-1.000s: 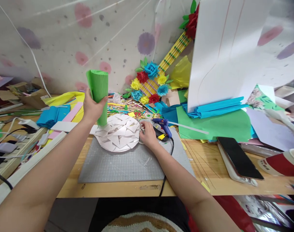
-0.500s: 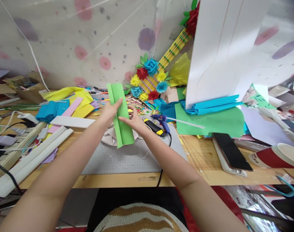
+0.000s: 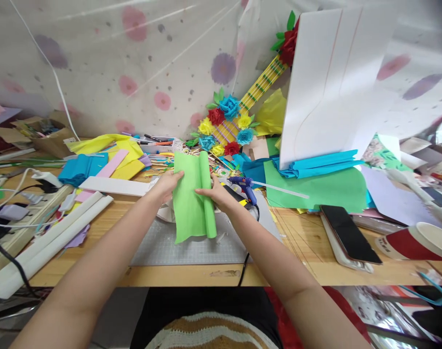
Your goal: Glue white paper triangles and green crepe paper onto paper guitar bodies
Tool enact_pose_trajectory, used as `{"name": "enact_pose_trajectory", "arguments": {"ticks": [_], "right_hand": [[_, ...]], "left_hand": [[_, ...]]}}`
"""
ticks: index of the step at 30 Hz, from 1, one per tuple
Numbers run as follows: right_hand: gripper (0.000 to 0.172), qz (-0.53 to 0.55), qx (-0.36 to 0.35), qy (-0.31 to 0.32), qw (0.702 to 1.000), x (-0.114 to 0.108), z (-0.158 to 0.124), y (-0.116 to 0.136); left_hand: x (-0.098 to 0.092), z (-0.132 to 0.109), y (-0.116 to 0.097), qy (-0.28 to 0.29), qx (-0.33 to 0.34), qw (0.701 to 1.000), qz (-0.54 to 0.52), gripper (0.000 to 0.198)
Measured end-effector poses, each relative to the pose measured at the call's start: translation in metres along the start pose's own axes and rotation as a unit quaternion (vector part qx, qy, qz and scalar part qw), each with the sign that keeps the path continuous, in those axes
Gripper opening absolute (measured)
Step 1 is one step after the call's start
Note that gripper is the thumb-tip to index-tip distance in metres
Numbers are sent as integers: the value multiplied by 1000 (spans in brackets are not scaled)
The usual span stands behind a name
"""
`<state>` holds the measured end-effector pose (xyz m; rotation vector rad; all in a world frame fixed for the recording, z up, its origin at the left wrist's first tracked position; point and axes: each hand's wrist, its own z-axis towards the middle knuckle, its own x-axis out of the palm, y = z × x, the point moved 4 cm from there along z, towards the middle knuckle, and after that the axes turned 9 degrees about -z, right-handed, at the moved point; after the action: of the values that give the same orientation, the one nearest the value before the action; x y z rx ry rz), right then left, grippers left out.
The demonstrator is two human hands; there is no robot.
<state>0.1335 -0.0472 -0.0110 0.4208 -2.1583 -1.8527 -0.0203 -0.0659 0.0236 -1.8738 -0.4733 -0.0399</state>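
Observation:
A roll of green crepe paper point(image 3: 192, 201) is held between both hands above the grey cutting mat point(image 3: 192, 249). My left hand point(image 3: 165, 185) grips its loose left edge, with the thumb on the front. My right hand point(image 3: 216, 192) pinches the still-rolled right part. The sheet hangs partly unrolled and covers most of a white round piece of folded paper triangles point(image 3: 164, 212) on the mat.
A blue glue gun point(image 3: 244, 186) with a black cable lies right of my hands. A paper guitar with flowers point(image 3: 231, 122) leans on the back wall beside a white board point(image 3: 326, 82). A phone point(image 3: 349, 233) and a red cup point(image 3: 413, 242) sit at the right. White strips point(image 3: 50, 237) lie at the left.
The green roll came down from my raised left hand to in front of me. My right hand left the white piece and took hold of the roll, which is now partly unrolled.

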Motion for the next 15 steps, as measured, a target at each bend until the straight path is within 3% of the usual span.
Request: {"name": "enact_pose_trajectory", "arguments": {"ticks": [4, 7, 10, 15], "right_hand": [[39, 93, 86, 31, 991, -17, 1, -7], [22, 107, 114, 41, 987, -25, 1, -12], [35, 93, 111, 51, 988, -26, -1, -12], [99, 32, 108, 64, 992, -19, -8, -7]], "left_hand": [[-18, 7, -7, -29, 13, 999, 27, 8], [-27, 6, -15, -40, 17, 999, 30, 7], [-26, -2, -22, -46, 5, 999, 23, 7], [-21, -10, -28, -34, 2, 998, 45, 6]]}}
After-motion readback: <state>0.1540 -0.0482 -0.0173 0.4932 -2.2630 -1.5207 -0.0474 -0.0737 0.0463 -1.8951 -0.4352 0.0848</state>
